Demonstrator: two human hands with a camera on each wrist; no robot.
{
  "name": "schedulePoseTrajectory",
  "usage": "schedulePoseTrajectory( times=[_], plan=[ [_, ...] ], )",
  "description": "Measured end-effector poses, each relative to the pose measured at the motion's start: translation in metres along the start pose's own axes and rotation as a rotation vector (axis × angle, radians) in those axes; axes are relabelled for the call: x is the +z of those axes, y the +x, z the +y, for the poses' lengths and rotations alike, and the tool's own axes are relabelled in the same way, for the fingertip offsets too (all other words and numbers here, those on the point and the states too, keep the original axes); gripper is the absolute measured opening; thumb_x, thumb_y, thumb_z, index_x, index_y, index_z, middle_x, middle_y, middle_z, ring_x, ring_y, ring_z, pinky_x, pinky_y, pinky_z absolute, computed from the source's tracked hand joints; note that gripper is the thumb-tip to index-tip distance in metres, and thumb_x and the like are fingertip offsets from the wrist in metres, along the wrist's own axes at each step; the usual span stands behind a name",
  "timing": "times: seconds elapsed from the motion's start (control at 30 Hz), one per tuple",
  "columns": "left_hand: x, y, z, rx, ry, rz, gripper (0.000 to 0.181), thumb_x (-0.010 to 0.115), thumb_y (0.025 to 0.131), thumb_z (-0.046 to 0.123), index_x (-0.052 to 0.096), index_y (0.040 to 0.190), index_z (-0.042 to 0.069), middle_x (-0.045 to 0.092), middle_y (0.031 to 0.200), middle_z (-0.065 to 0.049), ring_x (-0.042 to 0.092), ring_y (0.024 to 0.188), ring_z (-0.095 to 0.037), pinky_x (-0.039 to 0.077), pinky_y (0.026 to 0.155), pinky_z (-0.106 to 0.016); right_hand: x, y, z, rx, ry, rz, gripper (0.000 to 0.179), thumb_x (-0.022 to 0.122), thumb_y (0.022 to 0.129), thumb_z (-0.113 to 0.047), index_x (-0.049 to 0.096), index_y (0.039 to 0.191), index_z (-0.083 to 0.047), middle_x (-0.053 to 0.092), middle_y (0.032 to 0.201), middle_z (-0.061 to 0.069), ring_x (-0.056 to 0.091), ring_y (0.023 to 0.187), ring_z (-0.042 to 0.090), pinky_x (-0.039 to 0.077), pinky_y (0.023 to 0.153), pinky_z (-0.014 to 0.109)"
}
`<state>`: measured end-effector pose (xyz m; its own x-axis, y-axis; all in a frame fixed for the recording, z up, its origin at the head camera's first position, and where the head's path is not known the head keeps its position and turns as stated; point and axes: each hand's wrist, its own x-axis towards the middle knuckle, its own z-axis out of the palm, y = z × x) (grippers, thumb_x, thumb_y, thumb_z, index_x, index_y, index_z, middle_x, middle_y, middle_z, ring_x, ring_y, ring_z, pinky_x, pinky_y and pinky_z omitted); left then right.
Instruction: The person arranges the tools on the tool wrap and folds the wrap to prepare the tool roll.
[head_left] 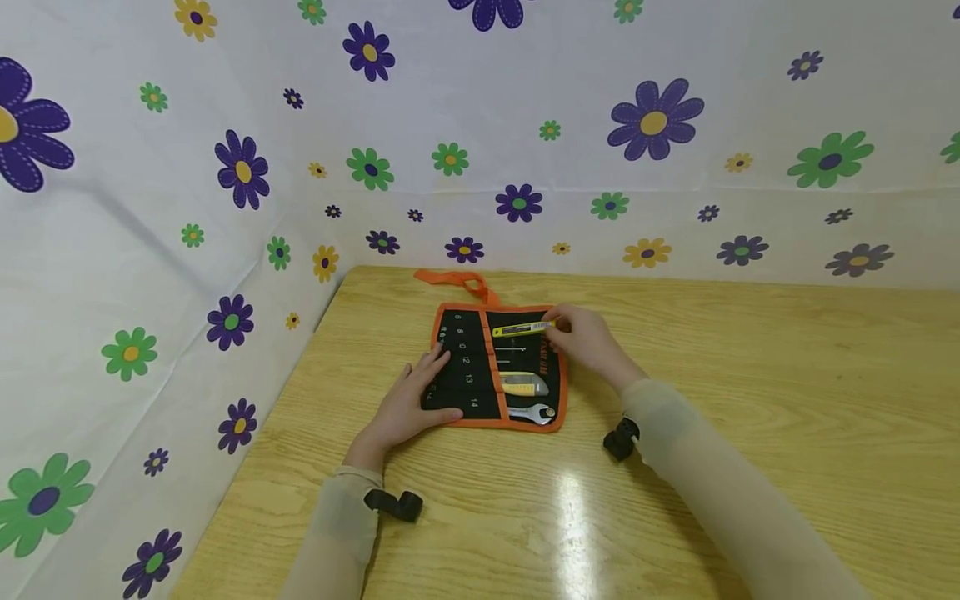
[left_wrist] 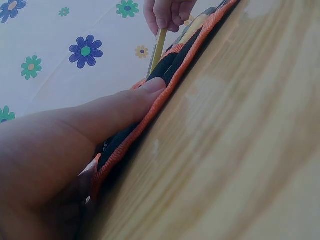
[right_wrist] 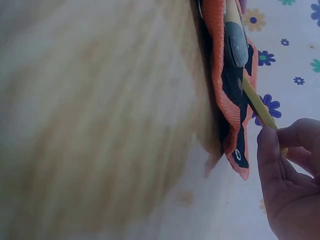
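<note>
A black tool roll with orange edging lies unfolded on the table, numbers printed on its left pockets. My left hand rests on its left side with fingers spread; in the left wrist view the thumb presses its near edge. Between thumb and fingertips, my right hand pinches the right end of a slim yellow case with a dark label and barcode. The case slants over the top pocket; whether its left tip is inside, I cannot tell. Below it sit thin metal tools, a yellow utility knife and an open-ended wrench.
An orange tie strap trails from the roll's far edge. The wooden table extends to the right. White cloth with printed flowers hangs behind and on the left. A black camera mount sits on each wrist.
</note>
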<state>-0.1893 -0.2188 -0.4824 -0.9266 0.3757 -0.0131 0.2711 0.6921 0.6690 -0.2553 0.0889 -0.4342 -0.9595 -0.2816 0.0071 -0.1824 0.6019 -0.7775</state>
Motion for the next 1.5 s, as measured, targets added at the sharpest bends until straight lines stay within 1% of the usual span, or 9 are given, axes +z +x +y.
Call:
schedulePoseTrajectory(
  times=[0.17, 0.4, 0.5, 0.57, 0.7, 0.8, 0.93, 1.13, 1.5],
  plan=[
    [-0.001, 0.001, -0.001, 0.003, 0.003, 0.0, 0.094, 0.075, 0.078, 0.048, 0.024, 0.153, 0.024, 0.01, 0.159, 0.007, 0.008, 0.145, -0.018, 0.001, 0.116, -0.041, -0.002, 0.005, -0.004, -0.003, -0.04, -0.038, 0.023, 0.055, 0.096, -0.01, 0.064, 0.115, -0.001, 0.062, 0.084, 0.011, 0.061, 0.067, 0.018, 0.052, 0.06, 0.029],
    [-0.002, 0.0, 0.001, 0.007, 0.001, -0.004, 0.094, 0.076, 0.078, 0.046, 0.024, 0.153, 0.023, 0.01, 0.159, 0.006, 0.008, 0.145, -0.019, 0.001, 0.116, -0.04, 0.004, 0.012, 0.0, -0.021, 0.02, -0.103, 0.021, 0.055, 0.096, -0.007, 0.064, 0.113, 0.003, 0.067, 0.086, 0.015, 0.064, 0.07, 0.022, 0.055, 0.063, 0.031],
    [-0.001, 0.0, 0.001, 0.01, 0.002, -0.004, 0.094, 0.076, 0.078, 0.046, 0.024, 0.153, 0.023, 0.01, 0.159, 0.006, 0.008, 0.145, -0.019, 0.0, 0.116, -0.04, 0.007, 0.014, 0.0, -0.036, 0.007, -0.117, 0.022, 0.055, 0.097, -0.007, 0.064, 0.114, 0.003, 0.067, 0.087, 0.014, 0.065, 0.071, 0.021, 0.055, 0.065, 0.032],
    [-0.001, 0.0, 0.001, 0.012, 0.002, -0.004, 0.094, 0.076, 0.079, 0.046, 0.024, 0.153, 0.023, 0.01, 0.159, 0.006, 0.008, 0.145, -0.018, 0.0, 0.116, -0.04, 0.009, 0.015, -0.001, -0.047, -0.034, -0.109, 0.021, 0.056, 0.096, -0.007, 0.064, 0.114, 0.002, 0.066, 0.089, 0.014, 0.065, 0.072, 0.022, 0.055, 0.066, 0.033],
    [-0.001, 0.0, 0.002, 0.022, -0.003, 0.0, 0.094, 0.076, 0.079, 0.045, 0.024, 0.153, 0.022, 0.01, 0.159, 0.005, 0.008, 0.145, -0.02, 0.001, 0.116, -0.041, 0.013, 0.018, -0.005, -0.057, -0.142, -0.066, 0.02, 0.057, 0.096, -0.009, 0.066, 0.113, -0.002, 0.066, 0.099, 0.015, 0.062, 0.085, 0.026, 0.052, 0.076, 0.04],
    [-0.002, 0.0, 0.002, 0.023, -0.005, 0.002, 0.094, 0.076, 0.079, 0.045, 0.024, 0.153, 0.022, 0.01, 0.159, 0.004, 0.009, 0.145, -0.021, 0.001, 0.116, -0.042, 0.015, 0.02, -0.008, -0.043, -0.174, -0.041, 0.019, 0.058, 0.096, -0.009, 0.068, 0.112, -0.004, 0.066, 0.105, 0.016, 0.06, 0.093, 0.028, 0.05, 0.082, 0.042],
    [-0.002, 0.0, 0.003, 0.007, -0.005, -0.004, 0.094, 0.076, 0.078, 0.046, 0.024, 0.153, 0.023, 0.01, 0.159, 0.005, 0.008, 0.145, -0.019, 0.001, 0.116, -0.041, 0.018, 0.023, -0.01, -0.035, -0.153, -0.046, 0.019, 0.059, 0.095, -0.007, 0.068, 0.111, -0.002, 0.066, 0.104, 0.017, 0.06, 0.093, 0.029, 0.05, 0.08, 0.042],
    [-0.002, -0.001, 0.003, 0.003, -0.009, -0.006, 0.095, 0.076, 0.078, 0.046, 0.024, 0.153, 0.023, 0.01, 0.159, 0.006, 0.008, 0.145, -0.019, 0.001, 0.116, -0.041, 0.025, 0.027, -0.013, -0.055, -0.155, -0.069, 0.019, 0.061, 0.093, -0.006, 0.07, 0.109, 0.0, 0.066, 0.105, 0.015, 0.06, 0.093, 0.028, 0.051, 0.081, 0.041],
    [-0.002, -0.001, 0.003, 0.004, -0.005, -0.006, 0.095, 0.077, 0.078, 0.046, 0.024, 0.153, 0.023, 0.01, 0.159, 0.005, 0.009, 0.145, -0.02, 0.001, 0.116, -0.042, 0.034, 0.031, -0.019, -0.036, -0.144, -0.075, 0.024, 0.059, 0.094, -0.004, 0.069, 0.115, -0.001, 0.067, 0.112, 0.015, 0.063, 0.095, 0.027, 0.052, 0.08, 0.039]
  ],
)
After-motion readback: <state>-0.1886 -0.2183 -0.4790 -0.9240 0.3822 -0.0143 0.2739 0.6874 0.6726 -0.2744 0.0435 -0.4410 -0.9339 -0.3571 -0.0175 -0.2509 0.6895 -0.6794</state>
